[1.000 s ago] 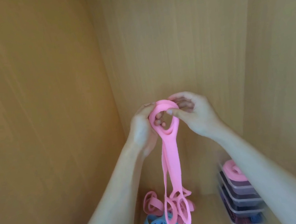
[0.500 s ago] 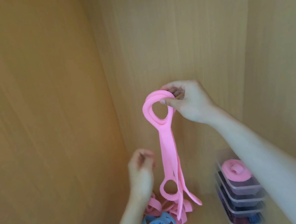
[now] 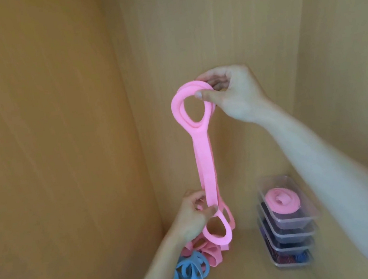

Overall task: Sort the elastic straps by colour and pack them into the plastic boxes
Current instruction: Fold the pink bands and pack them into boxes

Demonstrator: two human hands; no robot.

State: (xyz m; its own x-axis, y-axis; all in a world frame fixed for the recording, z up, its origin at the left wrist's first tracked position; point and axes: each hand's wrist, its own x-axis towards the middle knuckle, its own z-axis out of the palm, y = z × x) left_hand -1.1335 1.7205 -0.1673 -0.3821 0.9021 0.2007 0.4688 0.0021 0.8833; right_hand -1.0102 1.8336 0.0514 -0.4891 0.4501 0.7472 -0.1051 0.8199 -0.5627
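Left hand (image 3: 192, 218) rose, pinching pink strap (image 3: 205, 160); boxes (image 3: 289, 221) beside.

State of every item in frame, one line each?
Right hand: pinching the top loop of the pink strap.
Left hand: gripping that strap low down.
Pink strap: hanging stretched between both hands.
Pink pile: loose on the shelf.
Blue straps: loose, tangled.
Top box: open, holds a coiled pink strap.
Lower boxes: stacked, filled with dark straps.
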